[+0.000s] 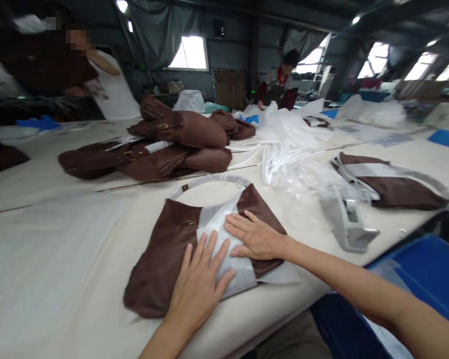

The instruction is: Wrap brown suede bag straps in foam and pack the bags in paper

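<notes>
A dark brown bag [157, 264] lies flat near the table's front edge, its handle [217, 178] wrapped in white and arched away from me. White sheet material [237, 271] runs across the bag's middle. My left hand [200, 281] rests on the sheet and the brown surface beside it, fingers spread. To its right, my right hand [256, 237] lies flat over the sheet and the bag's right part, fingers apart. Neither hand grips anything.
Several brown bags [183, 134] are piled beyond this one. White cords [277, 157] and clear plastic lie right of the pile. A tape dispenser [347, 224] and another brown bag [392, 182] are at right. Two people [108, 85] [280, 82] stand across the table [78, 319].
</notes>
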`<act>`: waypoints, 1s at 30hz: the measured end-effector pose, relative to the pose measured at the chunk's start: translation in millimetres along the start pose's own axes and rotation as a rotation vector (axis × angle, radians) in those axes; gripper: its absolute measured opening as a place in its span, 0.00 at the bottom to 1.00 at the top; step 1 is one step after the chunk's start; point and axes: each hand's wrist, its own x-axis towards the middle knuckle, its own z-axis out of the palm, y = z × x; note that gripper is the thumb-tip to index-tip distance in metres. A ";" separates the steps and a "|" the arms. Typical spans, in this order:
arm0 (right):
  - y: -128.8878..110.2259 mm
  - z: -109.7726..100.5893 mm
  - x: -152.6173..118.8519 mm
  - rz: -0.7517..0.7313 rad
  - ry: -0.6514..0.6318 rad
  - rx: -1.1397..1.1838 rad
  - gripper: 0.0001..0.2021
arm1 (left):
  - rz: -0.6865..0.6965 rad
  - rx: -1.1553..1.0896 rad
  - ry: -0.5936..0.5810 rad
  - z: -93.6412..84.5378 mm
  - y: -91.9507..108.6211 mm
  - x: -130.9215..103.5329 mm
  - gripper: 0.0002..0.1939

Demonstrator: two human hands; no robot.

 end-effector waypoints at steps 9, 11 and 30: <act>-21.5 -53.0 -105.2 0.358 0.321 0.305 0.17 | 0.070 -0.041 0.084 9.5 -4.9 11.0 0.29; -5.4 -69.6 -149.4 0.640 0.607 0.366 0.13 | 0.072 -0.058 0.095 8.3 -4.5 11.1 0.30; 67.9 -102.9 -214.9 1.457 0.871 0.725 0.19 | 0.036 -0.125 0.110 19.3 -9.5 6.3 0.37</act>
